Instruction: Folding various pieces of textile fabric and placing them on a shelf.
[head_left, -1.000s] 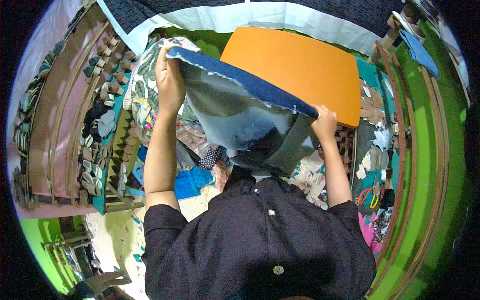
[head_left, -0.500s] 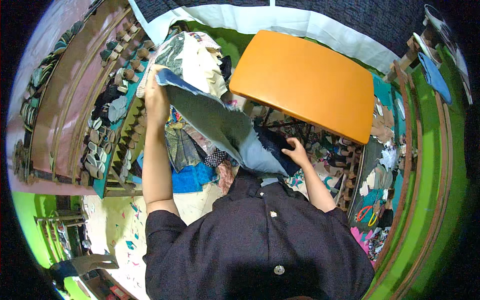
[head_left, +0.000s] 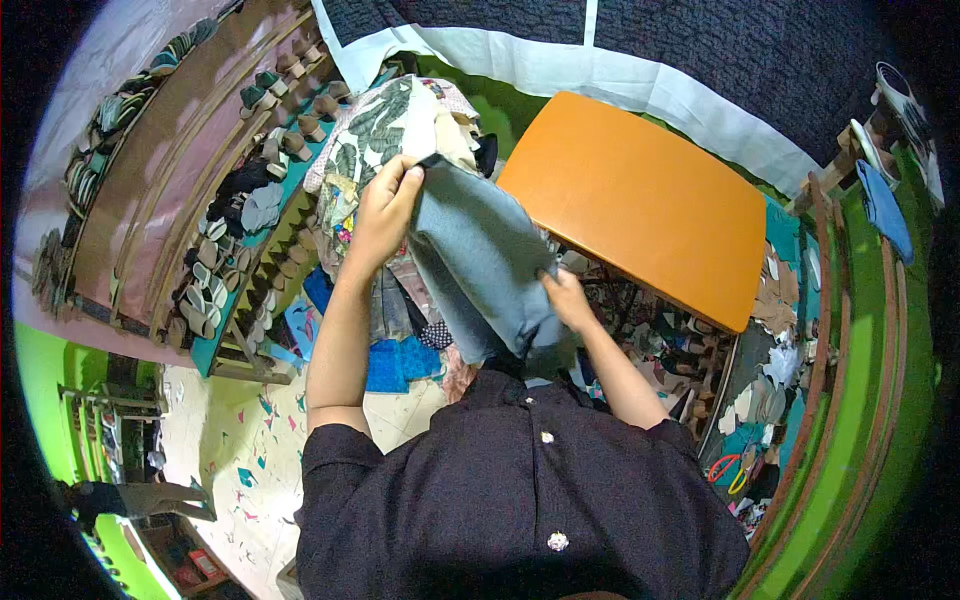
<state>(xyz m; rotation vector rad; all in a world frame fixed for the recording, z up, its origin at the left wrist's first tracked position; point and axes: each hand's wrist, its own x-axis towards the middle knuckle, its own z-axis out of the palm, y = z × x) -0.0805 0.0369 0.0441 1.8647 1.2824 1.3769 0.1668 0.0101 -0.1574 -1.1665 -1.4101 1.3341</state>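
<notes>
A piece of blue-grey denim cloth (head_left: 478,250) hangs stretched out in front of my chest. My left hand (head_left: 388,208) pinches its upper corner, thumb on top, where a dark edge shows. Lower on the right, my right hand (head_left: 568,298) is closed on the cloth's other side edge; some of its fingers are hidden behind the fabric. Beyond the denim rises a heap of fabrics (head_left: 365,135), with leaf-print, white and patterned pieces. Bright blue cloth (head_left: 395,365) lies at the heap's foot.
An orange table (head_left: 640,200) stands to the right of the heap. Racks at left hold several shoes (head_left: 205,300). Scissors (head_left: 722,468) lie among scraps at right, near wooden rails (head_left: 830,330). Cloth bits litter the pale floor (head_left: 225,420). Another person (head_left: 135,500) appears far left.
The denim has turned from a slanting, narrow fold to a broader hanging face. My left hand has moved right and slightly down; my right hand has moved left, from spread fingers to a grip.
</notes>
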